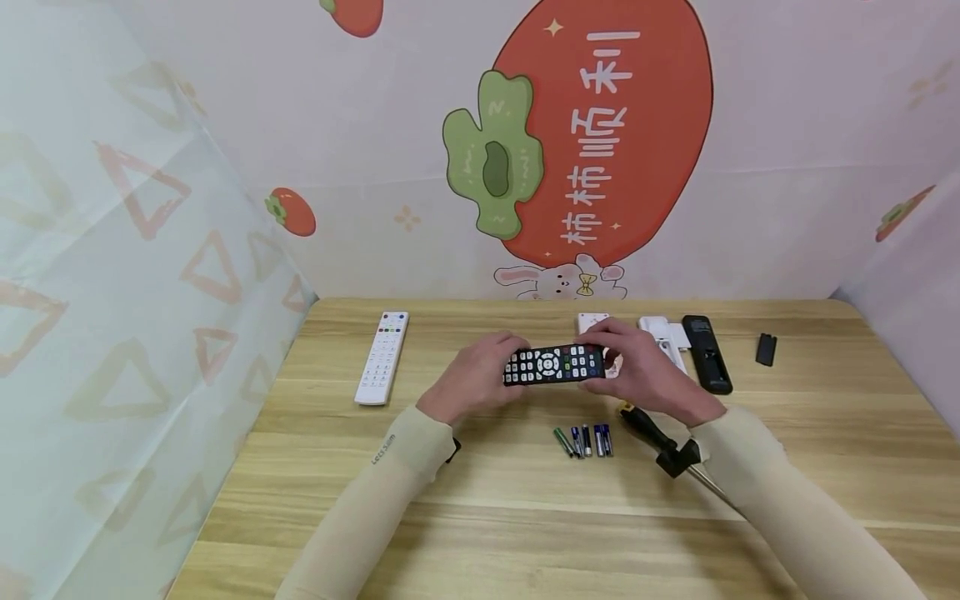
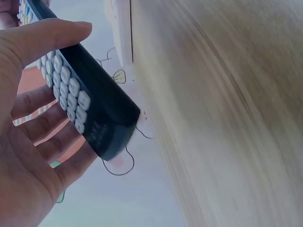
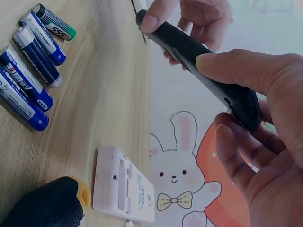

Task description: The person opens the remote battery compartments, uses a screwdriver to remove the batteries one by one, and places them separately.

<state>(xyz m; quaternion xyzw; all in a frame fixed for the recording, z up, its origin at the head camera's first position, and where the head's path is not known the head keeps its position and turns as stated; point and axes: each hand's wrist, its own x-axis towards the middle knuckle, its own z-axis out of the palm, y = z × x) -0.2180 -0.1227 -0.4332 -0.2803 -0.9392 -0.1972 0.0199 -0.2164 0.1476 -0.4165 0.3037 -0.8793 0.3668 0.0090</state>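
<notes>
A black remote [image 1: 553, 364] is being held above the table [image 1: 517, 533], its ends gripped by thumb and fingers of the left hand [image 1: 478, 372] and the right hand [image 1: 637, 367]. White buttons [image 2: 72, 101] are being shown in the left wrist view but hidden in the right one.

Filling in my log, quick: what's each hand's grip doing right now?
Left hand: closed, holding one end of the black remote.
Right hand: closed, holding the other end of the same remote.
</notes>
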